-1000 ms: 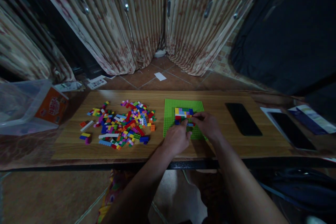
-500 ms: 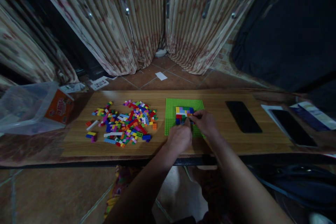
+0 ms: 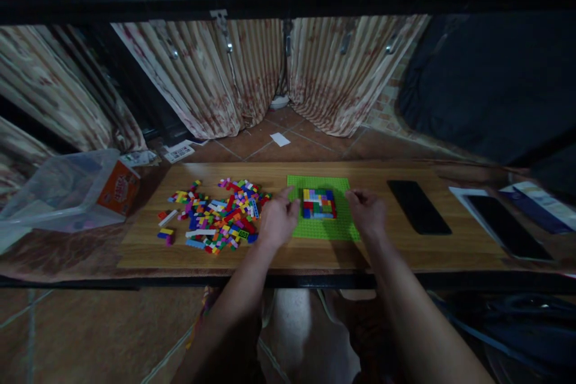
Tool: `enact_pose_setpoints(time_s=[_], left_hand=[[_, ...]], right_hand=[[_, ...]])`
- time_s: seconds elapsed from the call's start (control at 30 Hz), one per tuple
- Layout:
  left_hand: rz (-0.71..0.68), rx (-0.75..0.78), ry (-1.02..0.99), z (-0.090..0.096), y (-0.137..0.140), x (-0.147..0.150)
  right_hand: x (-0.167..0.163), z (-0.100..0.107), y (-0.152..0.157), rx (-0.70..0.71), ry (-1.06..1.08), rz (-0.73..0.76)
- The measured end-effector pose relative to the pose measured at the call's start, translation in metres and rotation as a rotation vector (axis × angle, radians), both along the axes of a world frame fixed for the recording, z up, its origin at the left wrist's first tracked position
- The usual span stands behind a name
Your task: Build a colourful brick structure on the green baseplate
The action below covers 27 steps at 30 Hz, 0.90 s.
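A green baseplate (image 3: 324, 232) lies on the wooden board, carrying a roughly square block of multicoloured toy bricks (image 3: 319, 203). My left hand (image 3: 275, 217) is over the plate's left edge, thumb and fingers apart, with nothing visible between them. At the right edge of the plate is my right hand (image 3: 369, 213), its fingers curled together; whatever they may hold is too small to make out. Left of my left hand spreads a pile of loose toy bricks (image 3: 225, 213) in many colours, and that hand hides part of its right side.
A clear plastic bin (image 3: 58, 192) with an orange label stands at the far left. To the right, a black phone-like slab (image 3: 418, 206) lies on the wooden board (image 3: 148, 246), with a second dark slab (image 3: 508, 225) beyond it. A dark bar (image 3: 288, 1) crosses above.
My hands have parted from the brick block, the left moving leftward and the right slightly rightward. The block shows fully now. The camera view has tilted up a little.
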<state>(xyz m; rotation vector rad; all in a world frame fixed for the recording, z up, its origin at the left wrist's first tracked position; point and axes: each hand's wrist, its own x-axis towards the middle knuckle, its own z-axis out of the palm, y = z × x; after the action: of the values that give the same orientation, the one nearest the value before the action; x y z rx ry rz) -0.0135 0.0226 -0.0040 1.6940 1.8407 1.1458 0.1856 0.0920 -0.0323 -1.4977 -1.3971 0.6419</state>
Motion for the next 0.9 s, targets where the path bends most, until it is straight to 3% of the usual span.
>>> enact_pose_setpoints(time_s=[0.2, 0.3, 0.47, 0.6, 0.9], left_hand=[[0.293, 0.211, -0.414, 0.003, 0.013, -0.053], [0.38, 0.28, -0.556, 0.009, 0.011, -0.066], [0.438, 0.294, -0.628, 0.016, 0.004, -0.076], [0.441, 0.307, -0.683, 0.014, 0.002, -0.08], [0.434, 0.255, -0.759, 0.012, 0.003, -0.083]], right_hand=[[-0.034, 0.014, -0.023, 0.101, 0.078, 0.231], [-0.056, 0.018, -0.043, 0.094, -0.004, 0.414], [-0.086, 0.016, -0.069, 0.153, -0.229, 0.675], [-0.102, 0.009, -0.073, 0.172, -0.328, 0.727], [-0.134, -0.002, -0.064, 0.171, -0.493, 0.697]])
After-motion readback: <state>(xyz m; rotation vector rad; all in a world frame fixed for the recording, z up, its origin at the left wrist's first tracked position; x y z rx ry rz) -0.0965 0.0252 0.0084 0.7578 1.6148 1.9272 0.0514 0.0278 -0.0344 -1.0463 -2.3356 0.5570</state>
